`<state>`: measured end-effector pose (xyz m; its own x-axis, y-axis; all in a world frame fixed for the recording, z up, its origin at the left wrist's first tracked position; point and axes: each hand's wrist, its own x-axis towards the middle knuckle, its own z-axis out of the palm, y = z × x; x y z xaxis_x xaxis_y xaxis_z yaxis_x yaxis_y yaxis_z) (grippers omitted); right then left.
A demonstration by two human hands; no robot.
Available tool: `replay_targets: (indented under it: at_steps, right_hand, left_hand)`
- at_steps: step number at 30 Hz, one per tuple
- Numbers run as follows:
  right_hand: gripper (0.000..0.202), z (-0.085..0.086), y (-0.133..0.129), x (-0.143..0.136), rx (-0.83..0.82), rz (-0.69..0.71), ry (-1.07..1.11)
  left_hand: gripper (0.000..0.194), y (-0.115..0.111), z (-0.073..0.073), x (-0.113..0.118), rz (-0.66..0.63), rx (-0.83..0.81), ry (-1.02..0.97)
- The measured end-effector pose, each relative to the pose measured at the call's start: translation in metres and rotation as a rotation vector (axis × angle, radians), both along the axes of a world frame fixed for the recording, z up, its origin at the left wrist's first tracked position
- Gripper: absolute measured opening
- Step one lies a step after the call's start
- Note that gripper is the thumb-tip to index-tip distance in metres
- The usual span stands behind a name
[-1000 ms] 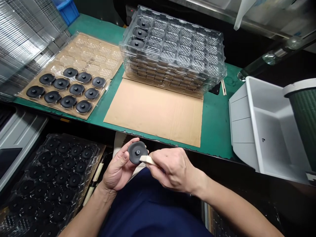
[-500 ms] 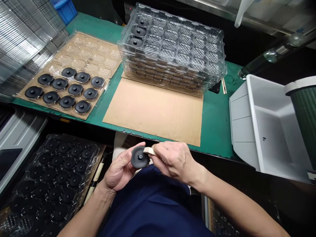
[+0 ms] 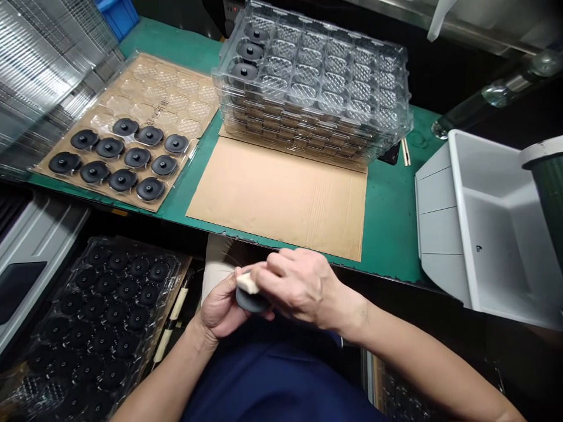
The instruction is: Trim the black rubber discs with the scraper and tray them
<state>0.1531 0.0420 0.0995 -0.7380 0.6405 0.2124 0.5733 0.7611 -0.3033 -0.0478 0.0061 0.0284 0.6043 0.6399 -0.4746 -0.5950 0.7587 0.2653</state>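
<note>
A round black part (image 3: 251,303) is gripped at its left edge by my left hand (image 3: 222,308), in front of my body and below the bench edge. My right hand (image 3: 297,284) is closed on a small cream-coloured block (image 3: 247,283), which lies over the upper face of the black part and hides its centre. Some fingertips beneath the part are partly hidden. On the bench, a clear tray over cardboard (image 3: 152,108) bears several similar black parts (image 3: 122,180).
Stacked clear trays (image 3: 308,88) stand at the back, with black parts in the left column. Before them lies a cardboard sheet (image 3: 281,196) on the green bench (image 3: 391,234). A grey bin (image 3: 440,217) is at right; a filled tray (image 3: 105,310) sits lower left.
The cream block has moved from the part's right edge across its face. My right hand has shifted left and turned over the part, and the part is now tilted and lower.
</note>
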Motion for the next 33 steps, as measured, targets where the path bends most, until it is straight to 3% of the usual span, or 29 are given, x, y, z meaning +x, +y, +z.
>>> replay_targets:
  at_steps: [3,5,7,14,19,24,33]
  right_hand:
    - [0.029,-0.004,-0.007,-0.002,-0.124,-0.298,0.115]
    - [0.031,-0.002,-0.013,-0.006,-0.256,-0.388,0.184]
    - [0.029,0.002,-0.018,-0.013,-0.322,-0.389,0.257]
    - [0.03,0.015,-0.022,-0.025,-0.222,-0.389,0.315]
    - [0.03,0.01,-0.022,-0.013,-0.216,-0.415,0.229]
    - [0.031,0.01,-0.018,-0.005,-0.198,-0.385,0.157]
    - [0.029,0.009,-0.019,0.0,-0.146,-0.299,0.046]
  left_hand:
    - [0.047,0.005,0.001,-0.001,0.207,0.089,0.127]
    - [0.053,0.007,0.003,0.001,0.271,0.177,0.242]
    - [0.054,0.008,0.009,0.005,0.304,0.251,0.346]
    - [0.055,0.012,0.038,0.009,0.477,0.375,0.5]
    - [0.051,0.013,0.039,-0.002,0.476,0.376,0.466]
    - [0.049,0.008,0.032,-0.007,0.397,0.327,0.387]
    - [0.042,0.005,0.032,-0.011,0.251,0.232,0.317]
